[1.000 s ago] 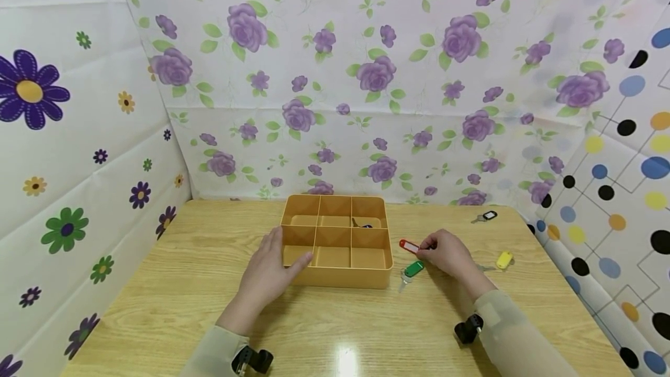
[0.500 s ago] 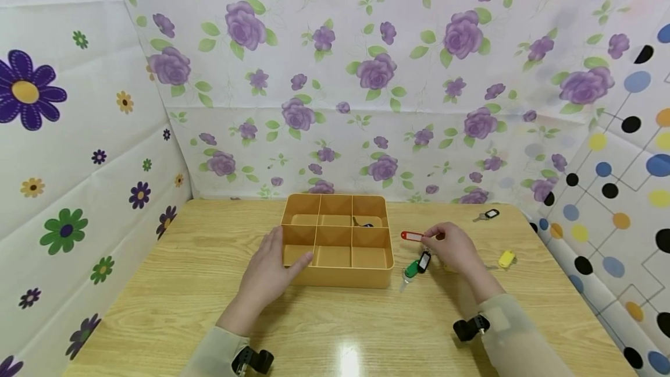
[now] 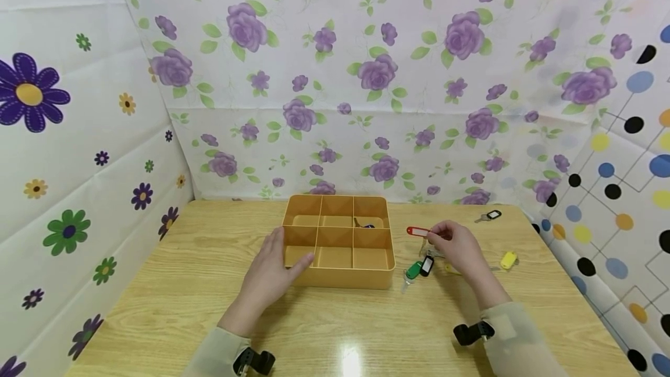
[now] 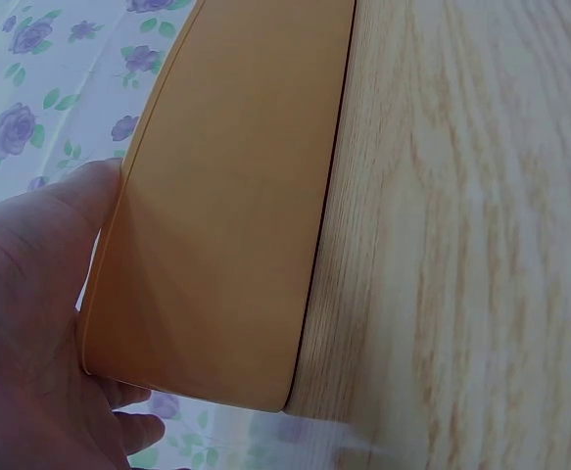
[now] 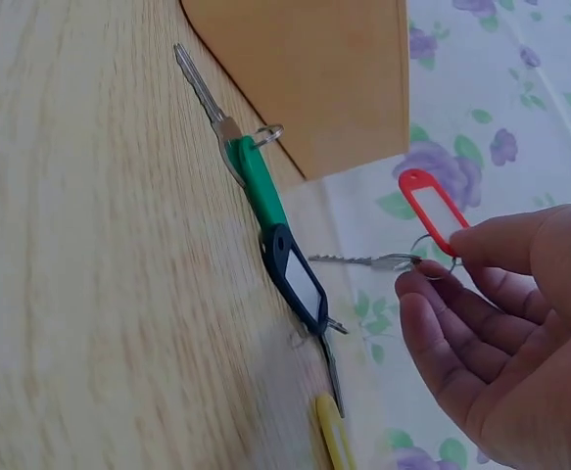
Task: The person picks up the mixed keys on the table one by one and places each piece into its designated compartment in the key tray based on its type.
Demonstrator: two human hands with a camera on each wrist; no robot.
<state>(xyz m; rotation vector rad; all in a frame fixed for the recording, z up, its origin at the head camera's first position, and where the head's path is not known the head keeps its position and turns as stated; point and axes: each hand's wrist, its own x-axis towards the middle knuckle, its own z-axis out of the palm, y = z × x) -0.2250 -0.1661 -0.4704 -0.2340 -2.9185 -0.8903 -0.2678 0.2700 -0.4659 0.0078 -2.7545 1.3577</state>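
An orange-tan divided box (image 3: 340,277) stands mid-table. My left hand (image 3: 269,269) rests against its front left corner, fingers extended along the left side and thumb across the front rim; in the left wrist view the thumb (image 4: 89,191) touches the rim. To the right of the box, my right hand (image 3: 458,246) pinches the end of a red key tag (image 5: 430,204) between thumb and forefinger. Its key (image 5: 368,260) hangs from a ring. Below lie keys with a green tag (image 3: 413,270), a black tag (image 3: 427,265) and a yellow tag (image 3: 452,269), partly hidden by the hand.
A key with a dark tag (image 3: 368,226) lies in the back right compartment. Farther right on the table (image 3: 335,330) are another yellow-tagged key (image 3: 508,259) and a black-tagged key (image 3: 494,214). Flowered cloth (image 3: 335,74) hangs behind the table.
My right hand has lifted the red-tagged key up and slightly right, away from the green-tagged and black-tagged keys, which are more visible now. The left hand stays at the box corner.
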